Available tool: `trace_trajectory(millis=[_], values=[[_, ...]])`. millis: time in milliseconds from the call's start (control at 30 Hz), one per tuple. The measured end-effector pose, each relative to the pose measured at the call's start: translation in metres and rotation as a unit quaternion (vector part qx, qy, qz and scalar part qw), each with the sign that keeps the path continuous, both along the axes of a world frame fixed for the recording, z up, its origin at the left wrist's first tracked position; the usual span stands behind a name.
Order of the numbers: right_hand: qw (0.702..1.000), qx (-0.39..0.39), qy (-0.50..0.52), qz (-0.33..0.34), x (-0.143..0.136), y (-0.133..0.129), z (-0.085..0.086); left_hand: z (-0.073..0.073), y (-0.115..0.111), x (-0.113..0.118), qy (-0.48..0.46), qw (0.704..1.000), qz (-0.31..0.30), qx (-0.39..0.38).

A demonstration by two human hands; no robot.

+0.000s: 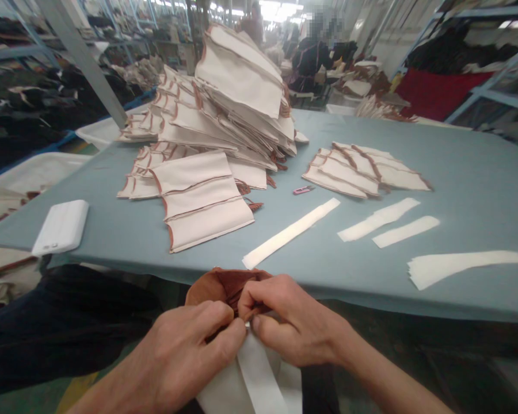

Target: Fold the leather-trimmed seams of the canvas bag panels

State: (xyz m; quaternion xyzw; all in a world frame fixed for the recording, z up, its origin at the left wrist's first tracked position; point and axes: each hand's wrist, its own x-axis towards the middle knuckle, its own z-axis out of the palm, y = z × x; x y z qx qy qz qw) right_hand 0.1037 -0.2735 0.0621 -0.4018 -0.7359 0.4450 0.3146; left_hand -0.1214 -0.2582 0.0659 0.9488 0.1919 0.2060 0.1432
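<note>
Just in front of the bench (470, 155), a brown-and-cream piece (227, 388) with a white strip (263, 379) over it.
The left hand (198, 336) and right hand (291, 322) pinch the piece by the strip's end, fingers nearly together; which layers, I can't tell. It looks like a lining-up step; the next move calls for holding that end steady.

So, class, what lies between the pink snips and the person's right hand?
In the head view, a long pale strip crosses the stretch between the pink snips and the right hand, with blue-green tabletop showing on both sides of it.
</note>
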Motion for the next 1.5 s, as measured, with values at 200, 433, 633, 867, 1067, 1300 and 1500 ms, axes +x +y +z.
trace_trajectory(millis=[200, 433, 633, 867, 1067, 1300, 1500], values=[[0.976, -0.204, 0.075, 0.018, 0.001, 0.003, 0.0, -0.012, 0.004, -0.006, 0.018, 0.999, -0.016, 0.029], [0.985, -0.157, 0.067, -0.016, -0.001, -0.006, -0.006, -0.01, 0.006, -0.004, -0.028, 0.999, 0.005, 0.021], [0.983, -0.159, 0.086, 0.005, 0.004, -0.01, 0.006, -0.01, 0.007, -0.005, -0.081, 0.996, -0.015, 0.03], [0.97, -0.244, 0.009, 0.019, 0.003, -0.006, 0.0, -0.014, 0.006, -0.006, -0.062, 0.995, -0.054, 0.057], [0.993, 0.02, -0.102, 0.058, 0.007, -0.014, 0.003, -0.019, 0.009, -0.009, -0.047, 0.996, -0.057, 0.058], [0.951, 0.249, -0.182, 0.032, 0.008, -0.029, -0.001, -0.02, 0.004, 0.001, -0.13, 0.986, -0.01, -0.106], [0.952, 0.278, -0.129, -0.013, 0.004, -0.032, 0.004, -0.011, 0.0, 0.004, -0.073, 0.971, 0.03, -0.226]])
